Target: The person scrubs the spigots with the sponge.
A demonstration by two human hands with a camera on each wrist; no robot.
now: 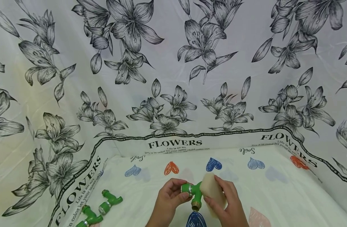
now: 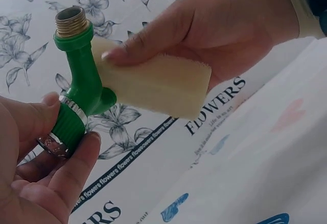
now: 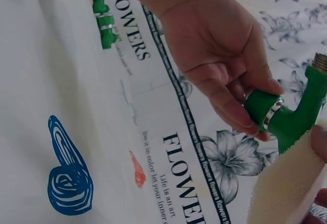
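My left hand (image 1: 168, 198) pinches a green plastic tap (image 1: 197, 189) by its ribbed, silver-ringed end, thumb on one side and fingers on the other. The tap's brass threaded spout (image 2: 71, 22) points toward me in the head view. With my right hand (image 1: 232, 201) I grip a thick cream sponge (image 1: 211, 186), thumb on the near face. The sponge (image 2: 158, 83) lies against the far side of the tap's body in the left wrist view and hides part of it. Only a few fingertips of the right hand show at the edge of the right wrist view.
Two more green taps lie on the cloth at the left, one farther back (image 1: 112, 199) and one nearer (image 1: 89, 217). A pale cloth (image 1: 150, 189) with printed hearts covers the surface. Flower-printed sheeting (image 1: 173, 94) rises behind and along both sides.
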